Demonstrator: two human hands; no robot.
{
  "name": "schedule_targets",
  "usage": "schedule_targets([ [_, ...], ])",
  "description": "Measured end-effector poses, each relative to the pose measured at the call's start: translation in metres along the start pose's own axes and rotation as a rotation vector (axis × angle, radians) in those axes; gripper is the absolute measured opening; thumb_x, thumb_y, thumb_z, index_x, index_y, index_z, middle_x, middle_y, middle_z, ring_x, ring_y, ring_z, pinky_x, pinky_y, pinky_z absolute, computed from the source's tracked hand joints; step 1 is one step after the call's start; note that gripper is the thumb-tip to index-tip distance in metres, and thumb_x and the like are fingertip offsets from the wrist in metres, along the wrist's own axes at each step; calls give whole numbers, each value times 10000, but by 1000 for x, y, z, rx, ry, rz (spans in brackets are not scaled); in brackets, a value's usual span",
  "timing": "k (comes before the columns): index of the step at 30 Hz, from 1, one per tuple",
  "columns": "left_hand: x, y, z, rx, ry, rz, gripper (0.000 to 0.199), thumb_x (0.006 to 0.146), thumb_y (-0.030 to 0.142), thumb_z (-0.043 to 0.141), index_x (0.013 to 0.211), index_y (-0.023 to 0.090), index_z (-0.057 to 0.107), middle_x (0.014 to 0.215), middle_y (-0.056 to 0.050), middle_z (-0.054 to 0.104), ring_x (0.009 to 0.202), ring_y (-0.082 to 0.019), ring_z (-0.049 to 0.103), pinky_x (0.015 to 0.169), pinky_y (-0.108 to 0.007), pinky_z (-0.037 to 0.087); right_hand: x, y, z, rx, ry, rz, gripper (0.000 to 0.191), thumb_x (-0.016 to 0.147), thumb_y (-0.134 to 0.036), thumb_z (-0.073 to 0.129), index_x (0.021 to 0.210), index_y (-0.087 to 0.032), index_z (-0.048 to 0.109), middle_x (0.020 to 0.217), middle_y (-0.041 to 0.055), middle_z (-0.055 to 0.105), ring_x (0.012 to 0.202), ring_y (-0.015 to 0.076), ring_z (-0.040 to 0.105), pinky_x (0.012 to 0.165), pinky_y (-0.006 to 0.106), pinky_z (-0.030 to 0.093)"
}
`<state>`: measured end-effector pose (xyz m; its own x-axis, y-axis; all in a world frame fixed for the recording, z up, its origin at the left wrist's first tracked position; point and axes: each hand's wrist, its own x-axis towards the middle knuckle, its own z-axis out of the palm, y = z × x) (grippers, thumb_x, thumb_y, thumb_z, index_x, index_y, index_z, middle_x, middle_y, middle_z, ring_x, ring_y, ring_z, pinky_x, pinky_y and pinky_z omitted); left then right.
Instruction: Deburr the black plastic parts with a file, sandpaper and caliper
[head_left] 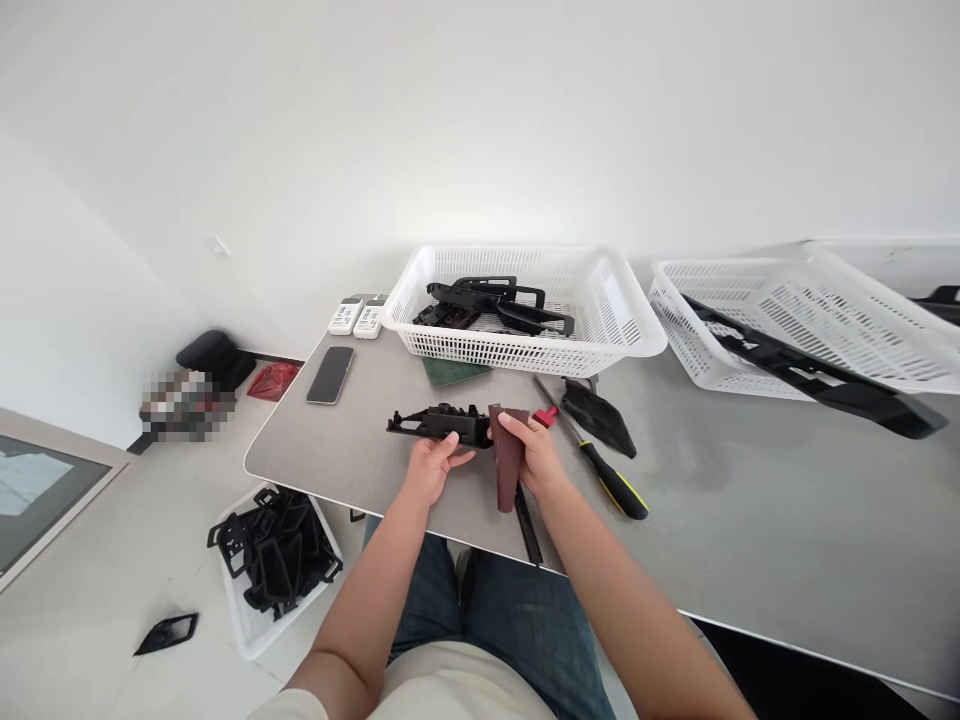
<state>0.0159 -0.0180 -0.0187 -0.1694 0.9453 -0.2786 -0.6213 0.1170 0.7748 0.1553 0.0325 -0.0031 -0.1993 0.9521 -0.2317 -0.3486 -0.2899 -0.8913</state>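
"What's the left hand (431, 468) holding?"
"A ribbed black moulded plastic part (439, 425), lying level, its far end jutting out."
"And the right hand (538, 455)?"
"It pinches a folded brown abrasive sheet (508, 455), hanging nearly upright, tapered downward, touching the part's end."

A basket (525, 352) of plastic parts (480, 305) stands at the back of the table (360, 450), with two remote controls (356, 317) to its left. A phone (330, 375) lies before them; a screwdriver (611, 480) lies right of a bracket (435, 425).
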Motion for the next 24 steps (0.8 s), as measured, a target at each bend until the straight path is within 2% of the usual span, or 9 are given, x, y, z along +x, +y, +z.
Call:
schedule_targets([
  [3,1,-5,-4,126,46,95,276,591,258,809,826,157,706,808,-54,721,876,-245,677,913,-443,495,-2,0,-3,-165,-10,-78,362,553,-502,751,634,-190,586,580,-5,565,506,130,470,471,277,385],
  [7,3,-13,-8,304,114,198,150,634,199,764,774,183,713,783,-49,715,820,-236,676,914,-411,479,-13,-4,1,-487,-135,-348,314,717,-438,651,546,-196,546,602,-14,472,572,136,455,560,296,389],
  [11,1,-15,-10,390,74,301,179,625,138,738,784,214,703,851,-40,701,859,-226,647,918,-381,469,-24,-5,12,-675,-311,-532,148,788,-323,593,712,-213,657,676,10,534,645,167,516,631,320,421],
  [14,-2,-14,-9,390,7,295,245,609,112,729,824,225,700,937,-49,697,943,-242,626,950,-385,450,-25,-1,16,-746,-376,-567,124,806,-265,558,779,-220,671,733,30,584,710,186,554,673,330,438],
  [20,-3,-13,-8,490,48,316,212,667,183,709,874,225,689,911,-62,691,882,-236,636,898,-386,481,-20,1,9,-831,-223,-554,164,806,-253,533,657,-211,587,646,4,512,611,157,498,604,302,413],
  [24,0,-18,-13,576,-35,405,236,704,218,685,939,212,672,967,-74,697,910,-238,650,867,-394,509,-20,-1,8,-814,-327,-565,142,811,-260,539,699,-205,608,659,4,525,642,158,520,611,290,418],
])
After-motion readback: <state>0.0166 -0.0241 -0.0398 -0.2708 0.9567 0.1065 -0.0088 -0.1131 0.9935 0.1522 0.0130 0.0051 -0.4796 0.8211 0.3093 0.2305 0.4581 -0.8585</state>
